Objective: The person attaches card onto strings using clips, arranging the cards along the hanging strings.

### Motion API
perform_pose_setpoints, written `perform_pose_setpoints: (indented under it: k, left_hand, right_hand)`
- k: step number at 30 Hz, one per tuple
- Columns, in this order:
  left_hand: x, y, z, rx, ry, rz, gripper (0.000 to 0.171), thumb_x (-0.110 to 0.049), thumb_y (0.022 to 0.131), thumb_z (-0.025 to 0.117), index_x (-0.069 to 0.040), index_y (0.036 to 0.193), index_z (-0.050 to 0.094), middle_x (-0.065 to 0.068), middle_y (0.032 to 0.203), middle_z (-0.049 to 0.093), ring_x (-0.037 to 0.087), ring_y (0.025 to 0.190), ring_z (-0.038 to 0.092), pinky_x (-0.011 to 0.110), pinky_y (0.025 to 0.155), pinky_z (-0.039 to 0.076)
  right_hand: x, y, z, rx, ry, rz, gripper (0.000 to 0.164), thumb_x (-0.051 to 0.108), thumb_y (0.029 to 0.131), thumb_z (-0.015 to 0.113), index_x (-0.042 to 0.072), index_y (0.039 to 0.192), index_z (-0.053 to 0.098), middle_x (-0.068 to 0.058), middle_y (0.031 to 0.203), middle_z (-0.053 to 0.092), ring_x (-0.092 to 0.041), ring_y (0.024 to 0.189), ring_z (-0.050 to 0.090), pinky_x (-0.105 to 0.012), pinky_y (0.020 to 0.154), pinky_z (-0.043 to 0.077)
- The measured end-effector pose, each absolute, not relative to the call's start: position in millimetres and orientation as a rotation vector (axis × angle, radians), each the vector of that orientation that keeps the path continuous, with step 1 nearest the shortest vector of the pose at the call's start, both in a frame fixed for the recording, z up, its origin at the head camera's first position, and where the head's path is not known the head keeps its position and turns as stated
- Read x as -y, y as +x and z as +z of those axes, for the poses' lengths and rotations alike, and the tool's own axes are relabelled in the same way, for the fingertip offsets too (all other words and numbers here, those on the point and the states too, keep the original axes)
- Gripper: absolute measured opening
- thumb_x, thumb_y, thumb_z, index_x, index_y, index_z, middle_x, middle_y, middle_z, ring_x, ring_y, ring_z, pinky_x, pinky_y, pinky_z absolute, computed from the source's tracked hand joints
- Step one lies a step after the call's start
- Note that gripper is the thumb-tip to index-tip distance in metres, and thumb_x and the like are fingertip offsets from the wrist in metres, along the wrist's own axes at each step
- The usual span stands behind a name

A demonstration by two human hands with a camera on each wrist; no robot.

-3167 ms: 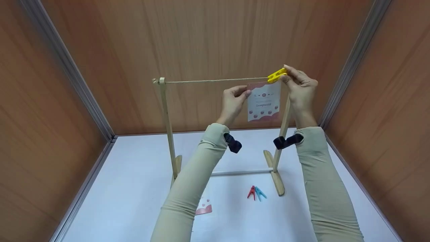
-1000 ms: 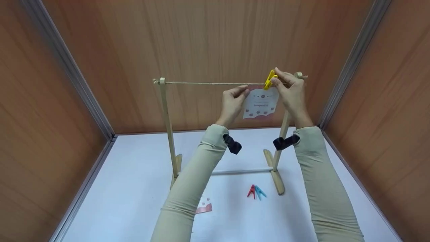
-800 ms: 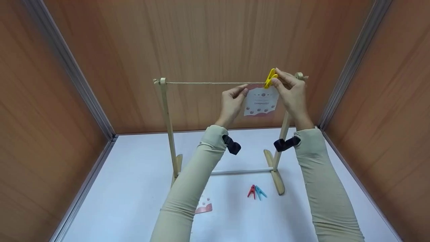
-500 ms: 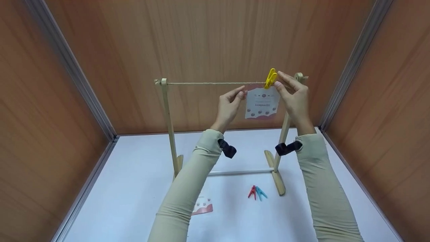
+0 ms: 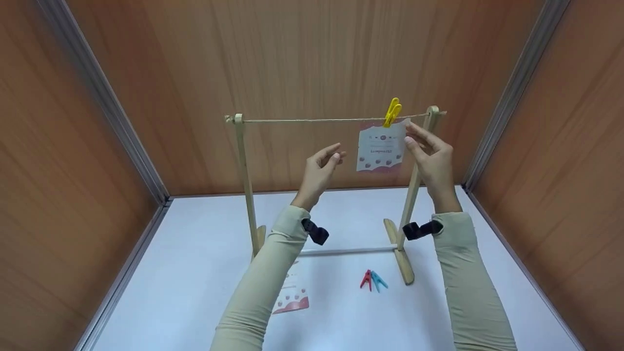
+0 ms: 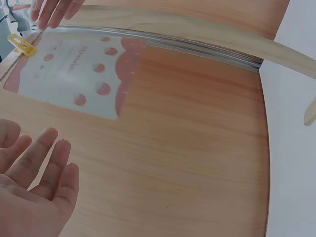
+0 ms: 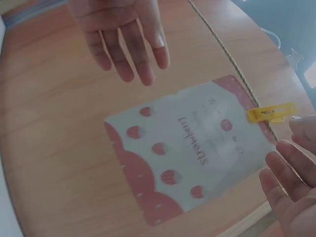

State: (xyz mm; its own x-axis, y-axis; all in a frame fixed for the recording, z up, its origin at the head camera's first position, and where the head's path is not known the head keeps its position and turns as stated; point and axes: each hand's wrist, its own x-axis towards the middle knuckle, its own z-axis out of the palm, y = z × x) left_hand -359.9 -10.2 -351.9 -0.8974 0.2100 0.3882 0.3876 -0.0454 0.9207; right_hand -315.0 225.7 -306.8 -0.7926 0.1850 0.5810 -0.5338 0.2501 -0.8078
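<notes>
A strawberry card (image 5: 381,148), white with pink scalloped ends, hangs upside down from a string (image 5: 312,120). A yellow clothespin (image 5: 392,113) clips its top edge to the string. My left hand (image 5: 318,173) is off to the left of the card, fingers relaxed and holding nothing. My right hand (image 5: 433,158) is by the card's upper right corner. In the right wrist view its loosely bent fingers (image 7: 286,173) hold nothing; whether a fingertip touches the card's edge I cannot tell.
A wooden stand carries the string between its left post (image 5: 245,180) and right post (image 5: 413,195). On the white table (image 5: 185,273) lie a red clothespin (image 5: 366,279), a blue clothespin (image 5: 378,281) and a second strawberry card (image 5: 292,297), partly under my left sleeve. Wood-grain panels surround the table.
The right hand has brought the yellow clothespin onto the card and string, then let it go and moved slightly down. The left hand has let go of the card and drawn down and left.
</notes>
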Motion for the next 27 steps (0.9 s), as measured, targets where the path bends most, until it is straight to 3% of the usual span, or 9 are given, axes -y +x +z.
perform_pose_setpoints:
  k: [12,21,27]
  left_hand:
    - [47.1,-356.9,-407.8,2.284,-0.519,-2.014,0.036,-0.021,0.101,0.05,-0.009,0.135,0.053,0.012,0.129,0.062,0.027,0.124,0.055,0.04,0.107,0.041]
    - [69.3,-343.6,-448.4,2.455,-0.5,-1.845,0.036,-0.022,0.099,0.053,-0.007,0.132,0.054,0.013,0.123,0.065,0.026,0.117,0.059,0.044,0.1,0.046]
    - [83.4,-342.1,-482.4,2.508,-0.526,-1.838,0.036,-0.023,0.099,0.054,-0.003,0.129,0.056,0.016,0.123,0.064,0.028,0.118,0.058,0.044,0.101,0.046]
  right_hand:
    - [-231.7,-313.2,-351.2,2.071,0.168,1.723,0.046,0.032,0.091,0.066,0.012,0.132,0.059,-0.009,0.132,0.06,-0.011,0.11,0.059,-0.014,0.092,0.046]
    - [-233.1,-309.4,-393.7,2.19,0.085,1.794,0.052,0.035,0.09,0.066,0.012,0.135,0.055,-0.01,0.137,0.056,-0.002,0.109,0.057,-0.028,0.105,0.042]
    - [-234.5,-306.0,-425.9,2.234,0.06,1.856,0.047,0.029,0.092,0.065,0.009,0.134,0.055,-0.011,0.135,0.057,0.004,0.102,0.06,-0.014,0.095,0.044]
